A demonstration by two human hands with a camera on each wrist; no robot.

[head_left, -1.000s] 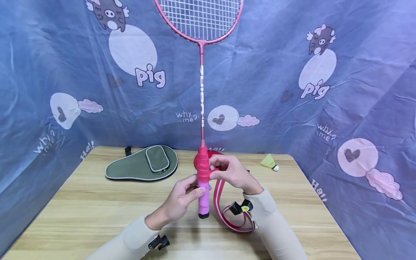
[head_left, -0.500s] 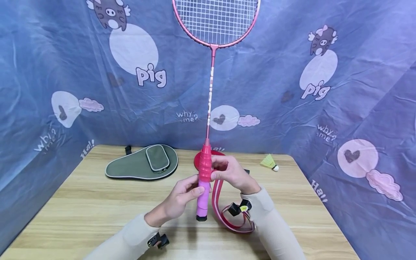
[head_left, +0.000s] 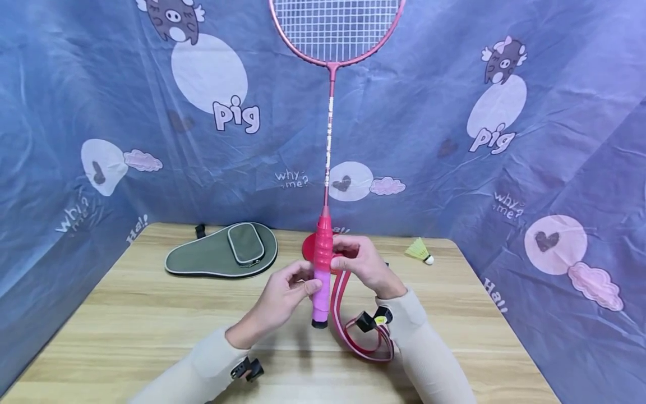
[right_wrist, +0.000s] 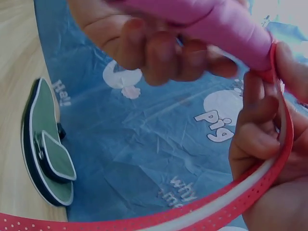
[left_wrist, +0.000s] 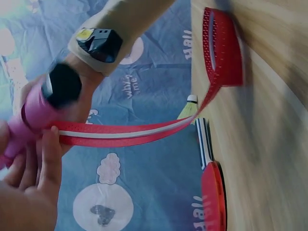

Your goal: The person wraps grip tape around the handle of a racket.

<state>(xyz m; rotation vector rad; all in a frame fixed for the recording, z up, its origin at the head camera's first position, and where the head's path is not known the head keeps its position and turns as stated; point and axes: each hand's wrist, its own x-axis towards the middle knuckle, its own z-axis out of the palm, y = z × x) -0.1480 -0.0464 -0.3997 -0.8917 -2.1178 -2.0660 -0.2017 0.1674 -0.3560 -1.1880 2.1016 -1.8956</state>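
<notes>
Badminton racket (head_left: 329, 134) is standing nearly upright along the upper middle of the head view, its strung head running out past the top edge, and we are holding it above the table (head_left: 151, 348). Just below the middle of the frame, our left hand (head_left: 282, 294) is pinching the purple lower handle (head_left: 321, 297) between thumb and fingers, with a black butt cap (head_left: 319, 324) showing underneath. To the right, our right hand (head_left: 365, 262) is grasping the red grip tape (left_wrist: 110, 134) between thumb and fingers, right against the handle, whose upper part is wearing a ridged red wrap (head_left: 323, 244). Past our fingers, the tape is hanging down, its perforations and pale stripe showing, and is looping onto the table at lower right of centre. Behind the handle, a red table tennis paddle (left_wrist: 211, 197) is lying partly hidden; its striped handle is showing at lower right of the left wrist view. A green paddle case (head_left: 199, 260) is lying left of centre, and a yellow shuttlecock (head_left: 419, 251) is resting right of centre, near the blue printed backdrop (head_left: 404, 112).
</notes>
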